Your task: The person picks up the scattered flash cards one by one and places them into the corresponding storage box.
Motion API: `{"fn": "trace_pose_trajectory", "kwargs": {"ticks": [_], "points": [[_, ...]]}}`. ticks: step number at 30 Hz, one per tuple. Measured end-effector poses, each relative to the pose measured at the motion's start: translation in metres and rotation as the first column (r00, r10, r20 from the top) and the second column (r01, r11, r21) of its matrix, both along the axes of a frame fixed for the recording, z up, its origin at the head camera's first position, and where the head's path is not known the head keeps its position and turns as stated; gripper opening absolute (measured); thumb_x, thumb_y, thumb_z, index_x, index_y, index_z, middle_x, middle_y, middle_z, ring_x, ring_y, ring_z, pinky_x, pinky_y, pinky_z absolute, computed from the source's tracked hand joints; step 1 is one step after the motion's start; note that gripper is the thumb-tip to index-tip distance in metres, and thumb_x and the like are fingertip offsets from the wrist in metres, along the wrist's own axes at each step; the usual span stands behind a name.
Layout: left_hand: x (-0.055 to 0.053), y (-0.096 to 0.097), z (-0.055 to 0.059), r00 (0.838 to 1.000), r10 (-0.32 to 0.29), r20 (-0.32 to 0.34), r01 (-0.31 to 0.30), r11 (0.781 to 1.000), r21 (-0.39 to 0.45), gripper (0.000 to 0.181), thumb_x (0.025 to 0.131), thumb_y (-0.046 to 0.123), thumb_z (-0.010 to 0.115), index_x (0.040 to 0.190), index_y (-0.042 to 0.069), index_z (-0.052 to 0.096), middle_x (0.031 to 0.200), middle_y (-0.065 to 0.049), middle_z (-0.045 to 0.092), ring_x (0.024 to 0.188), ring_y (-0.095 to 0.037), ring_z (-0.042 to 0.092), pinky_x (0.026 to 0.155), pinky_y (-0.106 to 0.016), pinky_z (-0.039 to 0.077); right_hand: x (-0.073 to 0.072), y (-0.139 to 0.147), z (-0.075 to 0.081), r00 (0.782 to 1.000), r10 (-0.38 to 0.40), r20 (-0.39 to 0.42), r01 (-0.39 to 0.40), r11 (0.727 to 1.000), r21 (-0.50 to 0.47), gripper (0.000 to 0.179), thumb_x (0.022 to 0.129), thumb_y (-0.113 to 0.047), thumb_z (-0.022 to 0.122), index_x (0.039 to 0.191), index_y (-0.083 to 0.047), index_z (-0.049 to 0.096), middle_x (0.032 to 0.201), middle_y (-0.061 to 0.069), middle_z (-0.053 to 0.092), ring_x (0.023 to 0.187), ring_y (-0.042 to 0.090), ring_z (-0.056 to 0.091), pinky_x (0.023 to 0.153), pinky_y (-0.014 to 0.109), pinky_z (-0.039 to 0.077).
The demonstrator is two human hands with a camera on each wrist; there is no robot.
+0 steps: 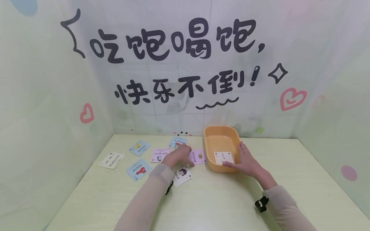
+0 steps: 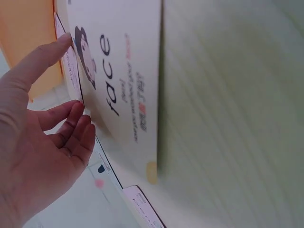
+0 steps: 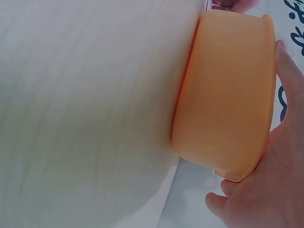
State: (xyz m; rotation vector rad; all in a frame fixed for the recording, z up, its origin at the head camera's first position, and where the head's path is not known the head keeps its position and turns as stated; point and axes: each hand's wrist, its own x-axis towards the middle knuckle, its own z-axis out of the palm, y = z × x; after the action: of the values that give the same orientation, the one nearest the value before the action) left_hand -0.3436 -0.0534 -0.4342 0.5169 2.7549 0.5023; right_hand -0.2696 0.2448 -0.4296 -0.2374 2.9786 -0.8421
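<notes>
My left hand (image 1: pixel 180 155) reaches over the cards at the middle of the table. In the left wrist view, its thumb and bent fingers are spread at the edges of the purple tortoise card (image 1: pixel 198 157), right behind the white face card (image 2: pixel 121 90). My right hand (image 1: pixel 251 162) holds the near right corner of an orange bin (image 1: pixel 208 144), thumb along the front rim and fingers along the right side. Inside the bin lies a white arm card (image 1: pixel 223 156). Close to the left hand are the penguin card (image 1: pixel 157 155) and the cherry card (image 1: pixel 174 141).
Farther left on the pale table (image 1: pixel 219 205) lie the lemon card (image 1: pixel 139 148), apple card (image 1: pixel 138 170) and eyebrow card (image 1: pixel 111 160). A printed curtain (image 1: pixel 179 70) stands behind the table and along both sides. The bin is near the back edge.
</notes>
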Motion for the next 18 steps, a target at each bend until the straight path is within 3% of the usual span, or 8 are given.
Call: {"fn": "trace_pose_trajectory", "kwargs": {"ticks": [13,18], "points": [[-0.003,-0.002,-0.007,1.0,0.014,-0.001,-0.014,0.998,0.06,0.078,0.072,0.036,0.087,0.135,0.004,0.052,0.126,-0.012,0.049,0.11,-0.024,0.049,0.101,-0.042,0.049,0.001,-0.001,0.0,1.0,-0.015,0.028,0.015,1.0,-0.008,0.128,0.08,-0.066,0.069,0.155,0.01,-0.001,0.164,0.03,-0.003,0.151,0.05,0.005,0.12,0.065,0.018],[-0.005,-0.006,-0.01,0.998,0.036,-0.042,-0.032,0.995,0.097,0.085,0.074,0.037,0.085,0.142,0.003,0.047,0.136,-0.014,0.049,0.122,-0.028,0.05,0.11,-0.045,0.046,0.001,-0.001,0.001,1.0,-0.013,0.023,0.013,1.0,-0.005,0.127,0.08,-0.065,0.069,0.155,0.011,0.0,0.164,0.031,-0.003,0.151,0.05,0.006,0.12,0.065,0.018]]}}
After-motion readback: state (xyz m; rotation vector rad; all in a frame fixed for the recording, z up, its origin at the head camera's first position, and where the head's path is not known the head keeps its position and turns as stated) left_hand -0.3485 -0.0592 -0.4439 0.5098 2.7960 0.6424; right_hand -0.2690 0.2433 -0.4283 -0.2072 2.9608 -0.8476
